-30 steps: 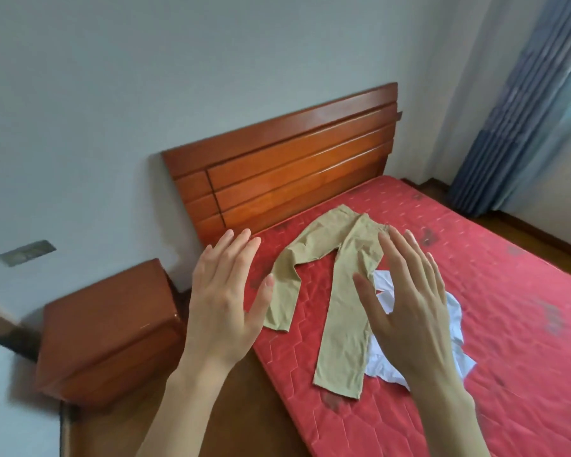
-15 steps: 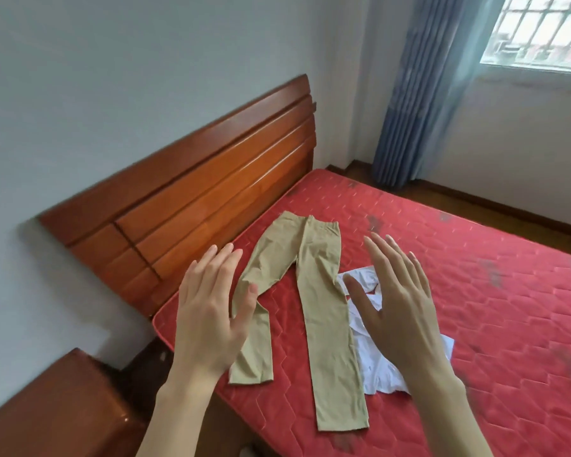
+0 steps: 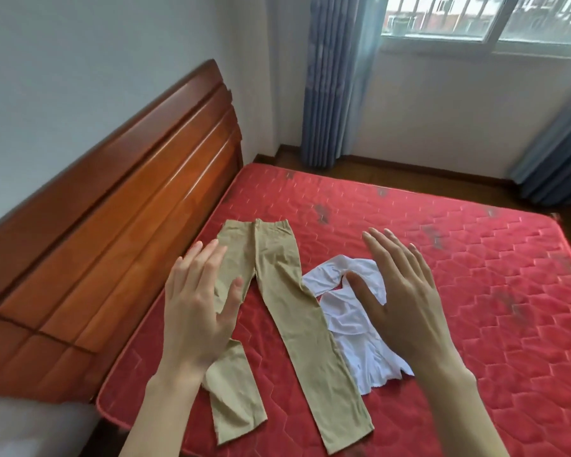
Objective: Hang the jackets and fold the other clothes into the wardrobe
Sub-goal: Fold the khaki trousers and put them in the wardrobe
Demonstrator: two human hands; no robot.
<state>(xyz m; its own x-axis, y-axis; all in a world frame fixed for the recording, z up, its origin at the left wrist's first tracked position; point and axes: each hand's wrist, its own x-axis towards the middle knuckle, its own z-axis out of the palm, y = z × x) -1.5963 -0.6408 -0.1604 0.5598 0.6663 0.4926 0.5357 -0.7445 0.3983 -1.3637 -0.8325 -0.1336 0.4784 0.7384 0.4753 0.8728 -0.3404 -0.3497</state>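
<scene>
- Our left hand (image 3: 200, 311) and right hand (image 3: 406, 301) hover apart, fingers straight, holding nothing.
- Khaki trousers (image 3: 297, 311) flat at 6 o'clock; left hand hides part of one leg.
- Crumpled white shirt (image 3: 353, 318) touching them at 3 o'clock.
- Quilted red mattress (image 3: 475, 291).
- Slatted wooden headboard (image 3: 129, 225) at 9 o'clock.
- Blue curtain (image 3: 337, 80) at 12.

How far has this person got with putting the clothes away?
Barely started, it seems. Nothing looks folded: the tan trousers lie spread flat on the red mattress, with a crumpled white garment beside them. The left hand and right hand hover open above them, holding nothing. Folding both pieces and storing them is left; no wardrobe is in view.
</scene>
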